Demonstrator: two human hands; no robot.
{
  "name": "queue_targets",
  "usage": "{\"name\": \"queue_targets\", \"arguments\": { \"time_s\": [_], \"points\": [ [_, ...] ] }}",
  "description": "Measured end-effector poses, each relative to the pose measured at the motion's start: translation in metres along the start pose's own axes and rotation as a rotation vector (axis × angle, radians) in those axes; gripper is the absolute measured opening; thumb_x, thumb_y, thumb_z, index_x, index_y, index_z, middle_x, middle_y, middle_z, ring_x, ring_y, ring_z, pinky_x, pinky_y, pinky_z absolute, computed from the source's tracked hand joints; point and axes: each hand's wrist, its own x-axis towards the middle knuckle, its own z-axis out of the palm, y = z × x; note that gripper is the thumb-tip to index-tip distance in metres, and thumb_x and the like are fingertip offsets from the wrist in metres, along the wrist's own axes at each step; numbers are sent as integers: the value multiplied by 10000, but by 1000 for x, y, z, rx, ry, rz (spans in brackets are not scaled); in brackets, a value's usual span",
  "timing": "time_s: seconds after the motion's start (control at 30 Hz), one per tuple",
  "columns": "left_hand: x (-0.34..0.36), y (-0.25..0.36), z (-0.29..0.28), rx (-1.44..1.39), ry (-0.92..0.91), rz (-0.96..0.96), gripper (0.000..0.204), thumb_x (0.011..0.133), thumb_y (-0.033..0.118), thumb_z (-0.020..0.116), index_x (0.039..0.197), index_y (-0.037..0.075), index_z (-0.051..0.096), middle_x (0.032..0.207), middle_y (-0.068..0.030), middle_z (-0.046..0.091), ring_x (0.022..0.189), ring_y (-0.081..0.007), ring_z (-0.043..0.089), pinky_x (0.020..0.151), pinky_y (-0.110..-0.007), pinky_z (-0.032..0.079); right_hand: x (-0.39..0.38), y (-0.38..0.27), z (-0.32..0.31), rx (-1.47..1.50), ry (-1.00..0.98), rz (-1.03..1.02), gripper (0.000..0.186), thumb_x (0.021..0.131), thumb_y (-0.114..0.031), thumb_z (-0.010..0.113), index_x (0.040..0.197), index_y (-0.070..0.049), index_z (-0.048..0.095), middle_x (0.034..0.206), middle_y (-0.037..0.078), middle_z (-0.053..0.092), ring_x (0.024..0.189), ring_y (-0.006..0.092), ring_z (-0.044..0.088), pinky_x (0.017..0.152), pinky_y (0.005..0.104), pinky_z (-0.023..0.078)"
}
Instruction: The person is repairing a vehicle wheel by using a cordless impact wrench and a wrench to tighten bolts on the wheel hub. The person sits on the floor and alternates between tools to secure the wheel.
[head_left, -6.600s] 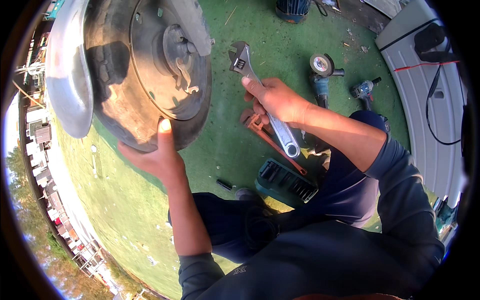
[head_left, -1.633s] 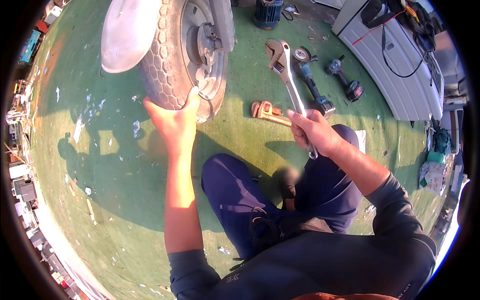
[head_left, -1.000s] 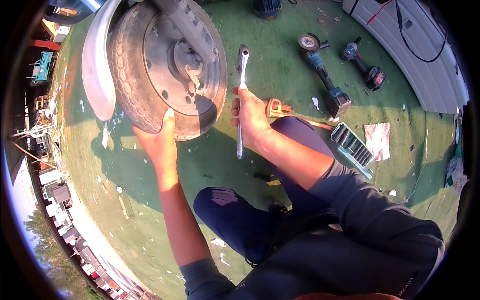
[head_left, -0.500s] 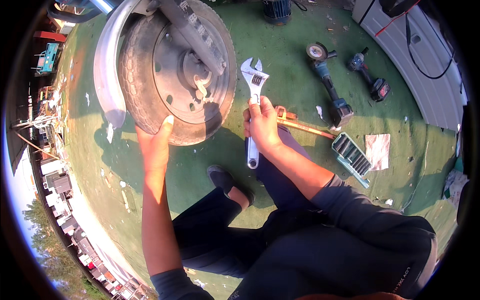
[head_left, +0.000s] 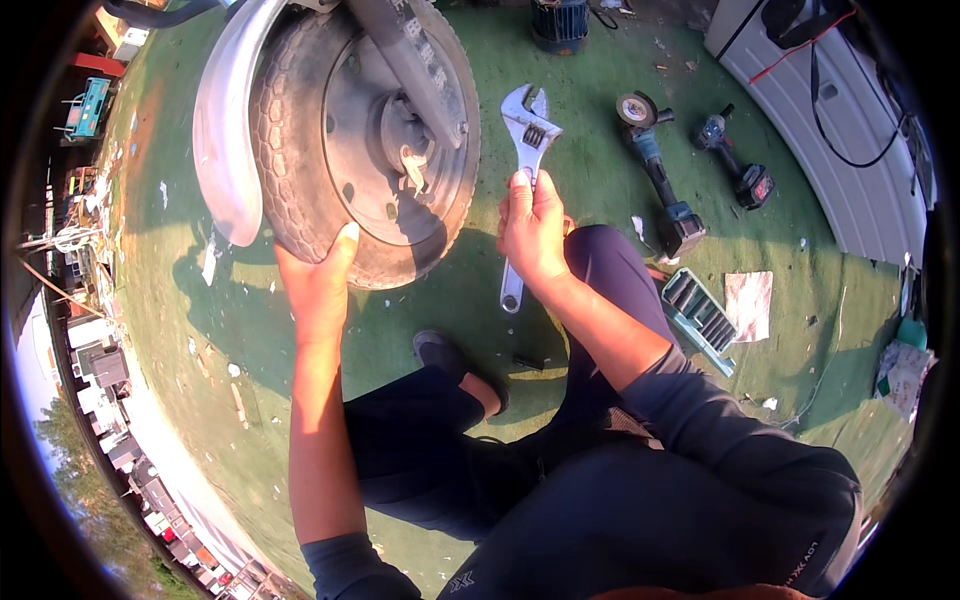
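Wheel sits beside silver mudguard; left hand grasps the wheel's lower edge | adjustable wrench hangs just right of wheel, right hand clenched round it | farther right I see angle grinder, cordless tool, teal case on green floor

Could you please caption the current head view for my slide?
Left hand gripping a tyre, right hand holding an adjustable wrench.
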Motion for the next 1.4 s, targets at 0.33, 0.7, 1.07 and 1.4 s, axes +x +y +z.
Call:
{"name": "queue_targets", "arguments": {
  "time_s": [0.33, 0.7, 1.07, 1.4],
  "points": [
    [-1, -5, 2, 36, 22, 38, 702, 845, 118, 788, 1430, -41, 433, 1383, -131, 552, 1247, -207, 545, 1095, -348, 397, 3, -27, -2, -114, -85, 150, 249, 1090, -342, 457, 976, -120, 453, 674, -27, 393, 508, 77, 352, 428, 277, 344],
    [-5, 5, 8, 73, 83, 8, 756, 789, 111, 840, 1390, -83, 426, 1365, -195, 565, 1236, -239, 573, 1075, -368, 438, 6, -33, -15, -225, -74, 128, 273, 1089, -328, 461, 965, -85, 477, 659, -5, 420, 484, 93, 364, 422, 293, 353],
    [-30, 27, 28, 278, 25, 82, 852, 691, 239, 919, 1315, -109, 455, 1308, -271, 582, 1207, -339, 603, 1027, -417, 474, -27, 4, -36, -279, -111, 137, 275, 1087, -355, 464, 957, -113, 474, 628, -27, 424, 438, 72, 376, 383, 277, 313],
    [-26, 9, 28, 199, 100, 83, 790, 706, 304, 882, 1269, -70, 474, 1203, -254, 672, 1107, -333, 685, 973, -415, 522, -31, 11, -84, -251, -53, 352, 241, 1077, -334, 486, 929, -148, 453, 634, -53, 373, 452, 63, 325, 407, 267, 313]
  ]
}}
